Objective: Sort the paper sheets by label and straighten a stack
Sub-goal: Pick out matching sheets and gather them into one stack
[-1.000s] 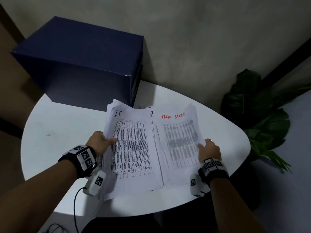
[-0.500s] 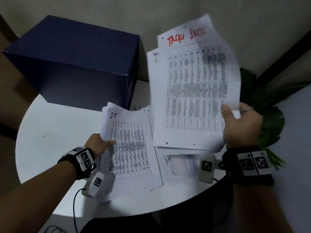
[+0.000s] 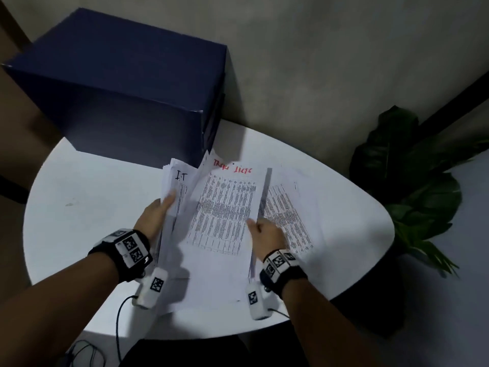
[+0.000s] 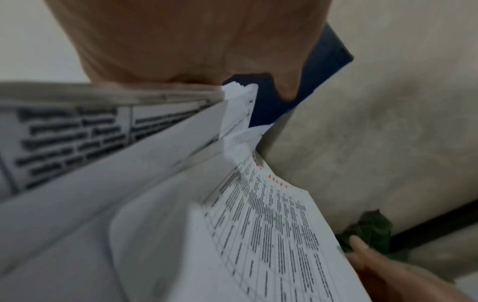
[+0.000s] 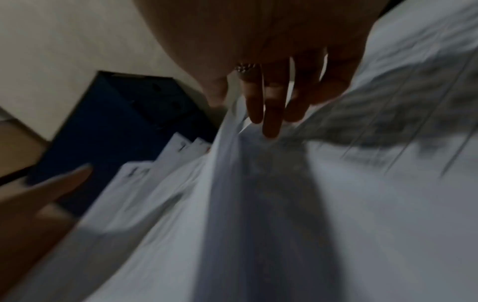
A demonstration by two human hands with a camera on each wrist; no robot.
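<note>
A stack of printed sheets marked "I.T" (image 3: 180,178) is held at its left edge by my left hand (image 3: 166,205), thumb on top, fingers hidden beneath. My right hand (image 3: 258,229) pinches the right edge of sheets with a red handwritten label (image 3: 225,207). They tilt up from the table and overlap the I.T stack. The left wrist view shows the I.T stack (image 4: 77,132) close up and the red-labelled sheets (image 4: 271,235) curving beside it. In the blurred right wrist view my fingers (image 5: 269,114) lie along the paper.
Another printed sheet (image 3: 291,221) lies flat on the round white table (image 3: 92,207), right of my right hand. A large dark blue box (image 3: 127,88) stands at the table's back left, touching the papers' far corner. A leafy plant (image 3: 412,181) stands off the right edge.
My right hand has brought the red-labelled sheets down from high in the air and leftward, over the middle of the table. The left hand keeps its hold on the I.T stack.
</note>
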